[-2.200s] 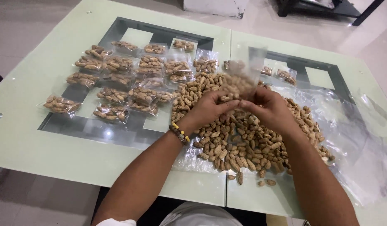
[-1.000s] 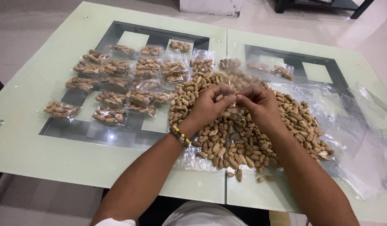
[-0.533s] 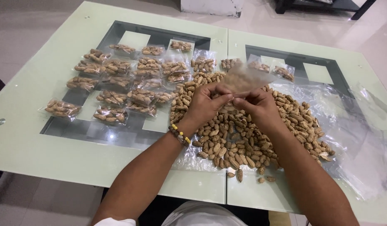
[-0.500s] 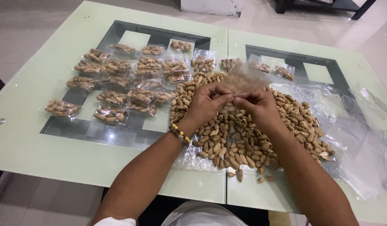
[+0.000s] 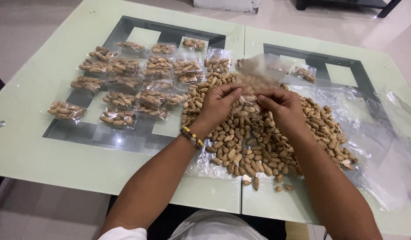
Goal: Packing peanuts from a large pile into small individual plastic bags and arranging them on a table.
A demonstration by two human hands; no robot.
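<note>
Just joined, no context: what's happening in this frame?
A person at a pale green glass table holds a small clear bag with both hands, the left hand and right hand meeting at its lower end above a pile of peanuts in the shell. The bag is blurred. The pile lies on clear plastic sheeting. To the left lie many small filled bags of peanuts in rough rows.
</note>
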